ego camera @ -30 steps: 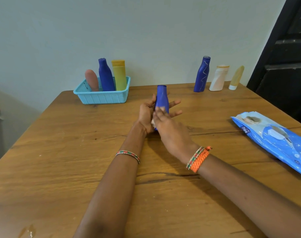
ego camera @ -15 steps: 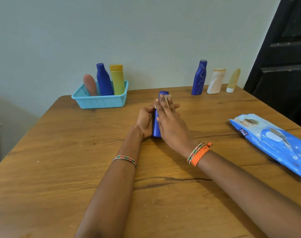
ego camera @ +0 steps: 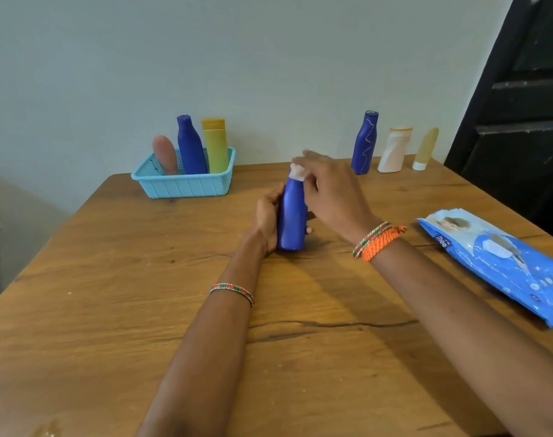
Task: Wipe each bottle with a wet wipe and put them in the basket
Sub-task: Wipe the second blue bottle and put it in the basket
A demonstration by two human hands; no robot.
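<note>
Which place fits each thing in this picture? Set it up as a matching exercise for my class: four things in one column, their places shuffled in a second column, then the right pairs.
Things
1. yellow bottle
2. wet wipe
3. white bottle
4. wipes pack

Places
A. standing by the wall, right of the patterned blue bottle
B. lying flat at the table's right edge
C. inside the basket
D. pressed on the top of the held blue bottle by the right hand

Pairs: 1-C, 2-D, 3-A, 4-B
</note>
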